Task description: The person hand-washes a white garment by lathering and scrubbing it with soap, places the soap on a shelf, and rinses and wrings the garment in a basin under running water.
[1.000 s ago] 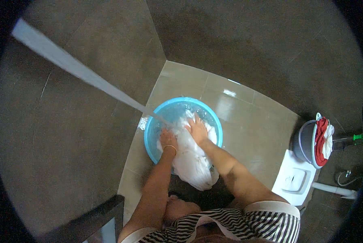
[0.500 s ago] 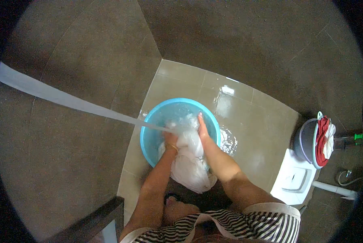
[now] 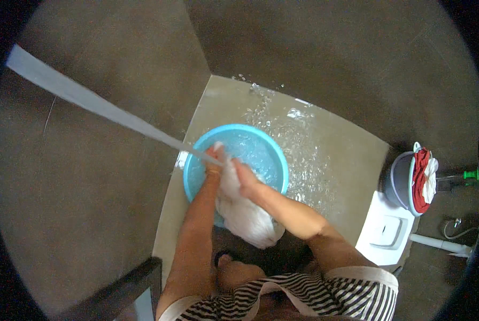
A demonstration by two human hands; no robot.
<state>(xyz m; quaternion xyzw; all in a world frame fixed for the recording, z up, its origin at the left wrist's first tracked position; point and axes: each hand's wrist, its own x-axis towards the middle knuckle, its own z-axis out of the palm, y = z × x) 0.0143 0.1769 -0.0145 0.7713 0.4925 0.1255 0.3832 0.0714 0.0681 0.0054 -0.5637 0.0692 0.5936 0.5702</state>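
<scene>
A round light-blue basin [image 3: 285, 163] of water stands on the tiled floor in front of me. A wet white cloth [image 3: 247, 222], gathered into a bundle, stretches from between my hands over the basin's near rim. My left hand [image 3: 213, 160] grips the cloth's narrow upper part at the left. On the right, my right hand [image 3: 243, 178] closes around the same twisted part, slightly blurred. Both sit above the water. A long pale grey band [image 3: 106, 109] slants down to the cloth by my left hand; whether it is running water or a pipe I cannot tell.
Splashed water [image 3: 303, 166] covers the floor right of the basin. Farther right is a white squat toilet [image 3: 377, 249], with a grey bucket [image 3: 399, 182] carrying red and white cloths [image 3: 423, 184] behind it. A white pipe [image 3: 440, 244] runs along there. Dark walls surround the floor.
Both hands have drawn the cloth up and left, the right hand moving inward from the basin's right side. Water has splashed over the floor to the right and beyond the basin.
</scene>
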